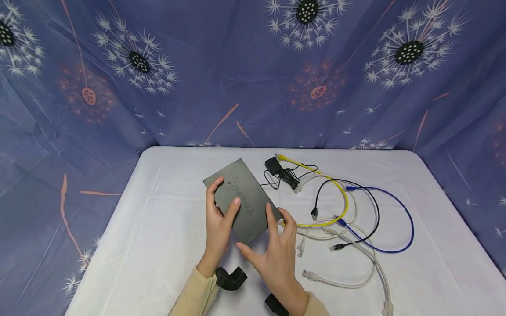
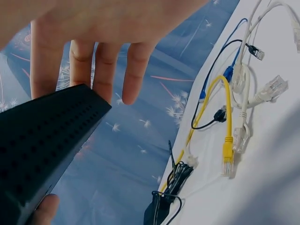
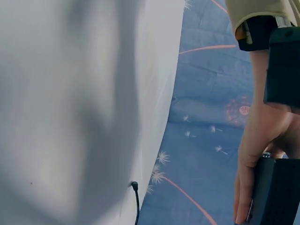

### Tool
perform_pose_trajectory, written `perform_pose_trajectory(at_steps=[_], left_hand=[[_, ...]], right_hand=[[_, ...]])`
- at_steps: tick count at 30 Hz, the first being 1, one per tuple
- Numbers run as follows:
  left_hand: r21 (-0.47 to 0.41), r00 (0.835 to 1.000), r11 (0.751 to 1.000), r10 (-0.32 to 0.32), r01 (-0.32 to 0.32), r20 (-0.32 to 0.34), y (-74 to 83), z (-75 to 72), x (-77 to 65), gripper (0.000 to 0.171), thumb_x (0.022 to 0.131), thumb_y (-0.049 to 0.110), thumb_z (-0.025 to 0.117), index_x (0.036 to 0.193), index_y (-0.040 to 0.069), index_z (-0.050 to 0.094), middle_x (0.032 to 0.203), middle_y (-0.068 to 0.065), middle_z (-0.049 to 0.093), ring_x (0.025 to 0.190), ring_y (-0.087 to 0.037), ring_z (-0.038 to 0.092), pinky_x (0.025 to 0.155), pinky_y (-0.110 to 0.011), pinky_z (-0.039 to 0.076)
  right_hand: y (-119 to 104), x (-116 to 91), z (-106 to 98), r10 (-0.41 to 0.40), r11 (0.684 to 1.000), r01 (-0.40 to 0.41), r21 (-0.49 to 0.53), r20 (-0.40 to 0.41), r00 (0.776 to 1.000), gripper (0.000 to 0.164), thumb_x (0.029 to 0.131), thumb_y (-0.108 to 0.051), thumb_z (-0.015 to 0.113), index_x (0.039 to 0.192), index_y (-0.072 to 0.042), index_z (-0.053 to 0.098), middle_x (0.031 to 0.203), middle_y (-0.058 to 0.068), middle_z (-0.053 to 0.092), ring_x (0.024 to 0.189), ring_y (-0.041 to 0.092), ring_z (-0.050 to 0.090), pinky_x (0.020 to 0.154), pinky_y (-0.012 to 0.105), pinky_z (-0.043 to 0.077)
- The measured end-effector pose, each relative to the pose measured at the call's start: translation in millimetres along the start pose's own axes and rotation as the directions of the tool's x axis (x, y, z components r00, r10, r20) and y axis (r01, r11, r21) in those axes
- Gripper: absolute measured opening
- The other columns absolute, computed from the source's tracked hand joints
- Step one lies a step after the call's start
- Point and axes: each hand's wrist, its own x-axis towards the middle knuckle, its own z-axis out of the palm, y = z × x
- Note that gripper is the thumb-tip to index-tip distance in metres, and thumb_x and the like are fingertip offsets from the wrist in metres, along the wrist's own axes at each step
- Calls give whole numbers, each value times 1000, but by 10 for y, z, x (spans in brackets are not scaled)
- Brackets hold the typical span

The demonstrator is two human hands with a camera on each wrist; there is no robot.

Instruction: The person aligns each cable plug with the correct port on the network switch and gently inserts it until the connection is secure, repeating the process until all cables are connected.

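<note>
A dark grey TP-LINK network switch, a flat box with the brand on its top, is tilted over the table. My left hand grips its left side, thumb on the top face and fingers round the edge. Rows of vent holes show on the switch in the left wrist view. My right hand touches the right corner with its fingertips, its thumb stretched towards the near corner. In the right wrist view, the left hand holds the switch; the right hand is out of that view.
Right of the switch lie a yellow Ethernet cable, a blue one, a black one and several white ones. A black power adapter with bundled cord lies behind. Patterned blue cloth hangs behind the white table.
</note>
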Motion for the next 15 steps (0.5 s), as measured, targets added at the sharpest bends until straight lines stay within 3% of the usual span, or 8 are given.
perform_pose_trajectory(at_steps=[9,15], left_hand=[[17,999,999,-34,34,-21,-7,-28,-3,50,90,8,64,136,12,45,134,-6,42,113,-24,43,92,-41,33],[86,999,996,-31,33,-26,4,-64,-12,46,90,10,66,132,13,50,135,-2,44,118,-19,42,96,-42,29]], right_hand=[[9,-52,-61,-16,998,16,56,5,1000,76,86,-61,58,137,-5,51,117,20,42,101,30,44,85,43,34],[31,-29,-139,-15,995,13,101,16,1000,66,89,-53,59,138,-9,51,109,12,47,91,22,48,74,37,40]])
